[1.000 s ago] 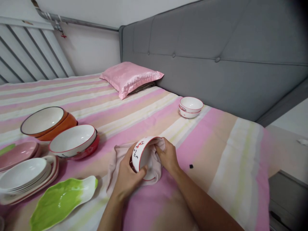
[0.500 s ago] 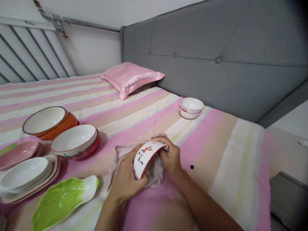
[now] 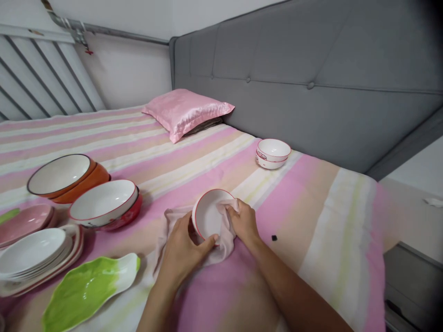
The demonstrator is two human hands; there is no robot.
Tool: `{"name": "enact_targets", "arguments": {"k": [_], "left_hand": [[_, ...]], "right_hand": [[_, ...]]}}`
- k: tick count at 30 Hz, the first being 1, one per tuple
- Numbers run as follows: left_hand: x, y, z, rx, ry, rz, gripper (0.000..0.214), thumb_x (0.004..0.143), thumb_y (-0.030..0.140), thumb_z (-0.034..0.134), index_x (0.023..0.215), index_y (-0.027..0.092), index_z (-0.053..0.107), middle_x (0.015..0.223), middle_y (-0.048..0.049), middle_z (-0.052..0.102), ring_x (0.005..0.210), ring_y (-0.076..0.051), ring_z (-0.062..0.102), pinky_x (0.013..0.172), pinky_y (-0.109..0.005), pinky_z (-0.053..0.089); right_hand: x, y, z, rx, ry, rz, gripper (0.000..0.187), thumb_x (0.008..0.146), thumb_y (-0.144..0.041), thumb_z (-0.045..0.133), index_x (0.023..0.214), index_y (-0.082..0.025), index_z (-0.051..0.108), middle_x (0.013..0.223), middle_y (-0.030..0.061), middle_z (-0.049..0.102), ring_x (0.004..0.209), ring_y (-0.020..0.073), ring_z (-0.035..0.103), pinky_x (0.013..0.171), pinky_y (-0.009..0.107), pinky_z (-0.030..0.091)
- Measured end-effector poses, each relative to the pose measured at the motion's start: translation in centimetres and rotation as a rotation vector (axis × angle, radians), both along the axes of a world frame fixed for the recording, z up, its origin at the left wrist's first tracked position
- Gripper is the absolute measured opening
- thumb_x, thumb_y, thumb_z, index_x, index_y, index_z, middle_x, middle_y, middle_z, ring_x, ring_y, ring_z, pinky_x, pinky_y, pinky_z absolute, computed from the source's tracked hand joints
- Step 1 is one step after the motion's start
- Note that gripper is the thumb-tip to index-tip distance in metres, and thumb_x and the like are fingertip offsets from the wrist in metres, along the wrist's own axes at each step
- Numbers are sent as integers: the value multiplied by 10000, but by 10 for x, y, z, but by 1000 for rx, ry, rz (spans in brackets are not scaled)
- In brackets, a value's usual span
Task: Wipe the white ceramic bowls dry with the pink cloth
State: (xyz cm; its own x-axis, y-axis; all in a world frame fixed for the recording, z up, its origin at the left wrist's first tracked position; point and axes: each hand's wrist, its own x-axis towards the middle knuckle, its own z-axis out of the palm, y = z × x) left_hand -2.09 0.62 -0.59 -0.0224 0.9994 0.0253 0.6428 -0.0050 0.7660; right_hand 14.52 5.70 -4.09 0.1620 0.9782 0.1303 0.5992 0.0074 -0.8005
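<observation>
A small white bowl with a red rim (image 3: 208, 214) is tilted so its inside faces me. My left hand (image 3: 182, 253) grips it from below, thumb on the rim. My right hand (image 3: 243, 222) is closed on a pale pink cloth (image 3: 221, 240) pressed against the bowl's right edge. The cloth drapes under the bowl onto the striped bedsheet (image 3: 194, 161).
Two stacked small bowls (image 3: 273, 153) sit by the grey headboard (image 3: 311, 83). At left are an orange bowl (image 3: 65, 177), a red bowl (image 3: 105, 204), a pink plate (image 3: 24, 221), white plates (image 3: 32, 251) and a green leaf dish (image 3: 86, 288). A pink pillow (image 3: 187, 110) lies farther back.
The bowl has been turned from showing its outer painted side to showing its white inside. Both hands have kept their hold on bowl and cloth.
</observation>
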Motion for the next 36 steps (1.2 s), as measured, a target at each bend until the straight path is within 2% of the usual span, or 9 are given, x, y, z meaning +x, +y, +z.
{"name": "enact_targets", "arguments": {"k": [3,6,10,14,21,30,33,36], "left_hand": [[4,-3,1,-88,117,102,598,742,548,587,1174,136,547,756,-66,694,716,-269,673,617,-339,464],[11,-8,2,-76,135,114,489,851,456,455,1203,122,514,618,-36,664,637,-261,667,585,-317,430],[14,-9,1,-44,209,135,452,853,284,404,1270,128,481,644,-47,671,648,-263,665,592,-309,423],[7,-7,3,-4,300,113,531,857,282,390,1373,158,409,649,-34,665,634,-260,653,564,-297,400],[3,-8,11,42,469,97,552,885,265,356,1435,214,354,641,-20,662,617,-241,653,555,-285,391],[2,-10,20,22,611,116,563,888,217,336,1446,282,348,722,-47,690,629,-259,663,548,-293,383],[2,-11,21,0,670,108,561,890,213,330,1443,301,356,755,-64,703,636,-272,665,555,-306,390],[2,-10,20,5,615,123,556,890,240,343,1442,311,353,795,-62,714,666,-275,669,567,-315,402]], "right_hand": [[0,1,-2,11,18,-24,129,821,-248,499,808,-207,620,760,48,699,729,207,640,653,278,449],[-1,0,-3,41,34,-18,134,822,-242,489,825,-207,618,750,40,694,710,199,636,648,274,451],[-4,-2,-4,47,34,-18,162,809,-229,502,908,-196,625,793,55,701,756,222,651,688,299,474],[-6,-5,-5,95,135,-29,283,806,-229,513,1065,-177,612,878,82,715,826,244,665,756,338,503],[-10,-11,1,339,293,-17,310,829,-164,460,1081,-222,630,1041,39,716,975,195,666,888,330,509],[-13,-21,4,662,169,120,503,816,-44,376,1253,-230,544,1181,43,670,1112,181,627,982,364,504],[-15,-23,4,652,148,176,575,781,-10,350,1284,-236,512,1197,36,663,1129,174,617,991,372,497],[-14,-18,4,524,267,165,610,751,-1,365,1309,-222,475,1147,38,689,1117,160,621,968,345,499]]}}
